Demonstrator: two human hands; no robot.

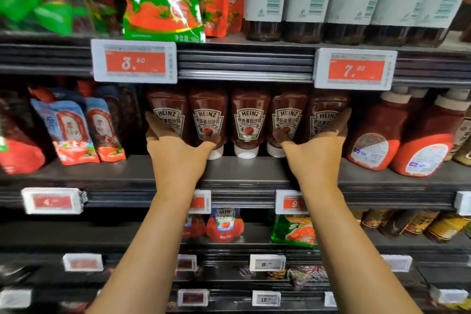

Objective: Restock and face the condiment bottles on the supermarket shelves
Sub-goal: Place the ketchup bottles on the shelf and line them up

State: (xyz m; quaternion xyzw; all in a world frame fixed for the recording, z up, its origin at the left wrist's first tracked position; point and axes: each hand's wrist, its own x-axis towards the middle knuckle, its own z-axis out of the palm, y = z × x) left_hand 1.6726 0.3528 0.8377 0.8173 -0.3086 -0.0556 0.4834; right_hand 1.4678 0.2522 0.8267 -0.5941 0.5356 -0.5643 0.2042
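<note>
Head view — close, facing shelves (244,168), edges blurred.

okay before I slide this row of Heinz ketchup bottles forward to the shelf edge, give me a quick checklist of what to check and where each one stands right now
1. Left hand grips the leftmost Heinz bottle: ok.
2. Right hand holds the rightmost Heinz bottle, thumb on the one beside it: ok.
3. All five labels face front: ok; the rightmost is turned a little.
4. Bottles stand cap-down and upright, as with the middle bottle: ok.
5. Bare shelf in front of the row to pull into: ok.
6. More bottles behind the front row: cannot tell, hidden.
</note>
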